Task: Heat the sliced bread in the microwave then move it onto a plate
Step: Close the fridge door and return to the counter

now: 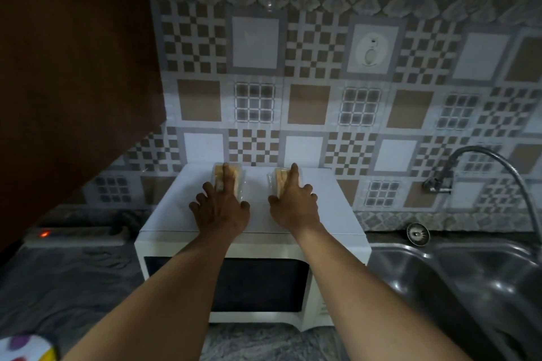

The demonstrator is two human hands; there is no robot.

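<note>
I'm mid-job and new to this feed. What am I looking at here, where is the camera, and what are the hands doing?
There is no machine here: this is one wide-angle camera worn on a person's head, looking forward and down, so the two bare arms reach away from you. The left hand and right hand lie spread on two clear-wrapped packs of sliced bread, the left pack and the right pack. Fingers rest on top; nothing is lifted or clearly gripped. Both packs sit on top of a white microwave, whose door is closed. To the right is a steel sink with a tap; to the left, a power strip with a red light. I see no plate.
</note>
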